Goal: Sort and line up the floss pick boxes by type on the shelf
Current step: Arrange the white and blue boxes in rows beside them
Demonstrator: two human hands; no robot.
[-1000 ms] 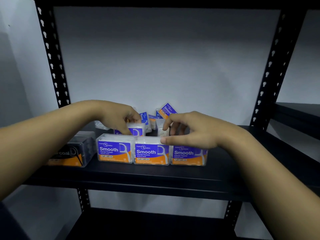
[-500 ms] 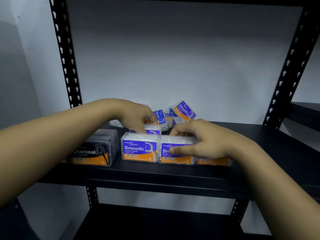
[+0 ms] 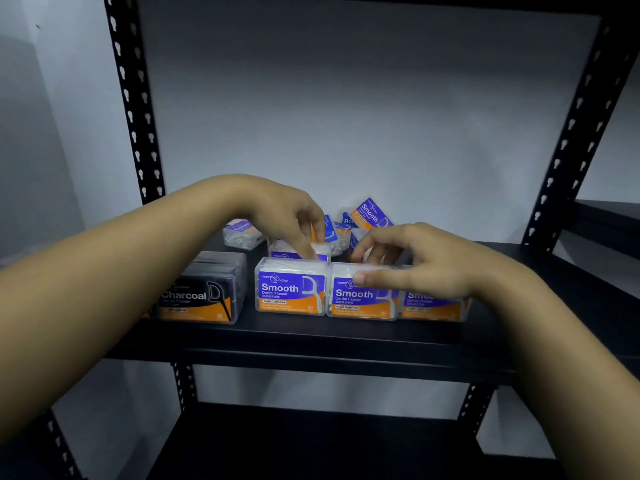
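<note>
Dim bluish light, soft motion blur, edges bowed.

Purple-and-orange Smooth boxes (image 3: 291,289), black-and-orange Charcoal box (image 3: 201,296), black shelf (image 3: 311,344)

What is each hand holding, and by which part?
Left hand: fingertips on top of a second-row Smooth box. Right hand: thumb on the middle front Smooth box. A firm grip cannot be told.

Counted along the front edge of the shelf (image 3: 311,344): three Smooth boxes in a row, at centre (image 3: 291,289), right of centre (image 3: 360,299) and further right (image 3: 433,306). One Charcoal box (image 3: 201,296) at centre left. One further purple box (image 3: 298,252) directly behind the row. Loose pile (image 3: 360,220) at upper centre: at least four boxes, exact number not resolved. One small box (image 3: 242,233) apart, left of pile. Two hands noted.
</note>
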